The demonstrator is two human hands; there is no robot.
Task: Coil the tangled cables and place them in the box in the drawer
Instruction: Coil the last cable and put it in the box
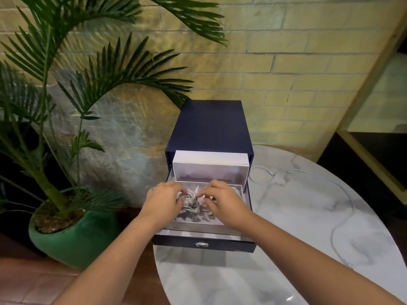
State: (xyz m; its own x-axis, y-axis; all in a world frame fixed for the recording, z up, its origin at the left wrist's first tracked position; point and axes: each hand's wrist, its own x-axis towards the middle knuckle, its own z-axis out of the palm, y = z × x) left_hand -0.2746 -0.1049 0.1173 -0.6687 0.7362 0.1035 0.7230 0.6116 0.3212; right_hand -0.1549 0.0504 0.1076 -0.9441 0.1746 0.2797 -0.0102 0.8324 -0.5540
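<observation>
On the table (pixel 286 227) I count one drawer (pixel 204 244), one box (pixel 198 225); left hand (pixel 164 200) and right hand (pixel 222 202) fingers grip one coiled cable (pixel 191 203); one loose cable (pixel 352 205) runs near-to-far.

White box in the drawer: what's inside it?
A grey-white bundle of coiled cables, held by the left hand and right hand, is inside the white rectangular box. The hands cover whatever sits beneath them.

- Drawer (pixel 220 244) pulled out; I can reach its white box (pixel 198 226) from above.
- Raised lid (pixel 210 170) blocks the back.
- Left hand (pixel 164 201), right hand (pixel 222 201) and cable bundle (pixel 191 203) fill the box.
- Palm fronds (pixel 123 69) crowd the left; a loose cable (pixel 271 172) crosses the marble table (pixel 286 249).
</observation>
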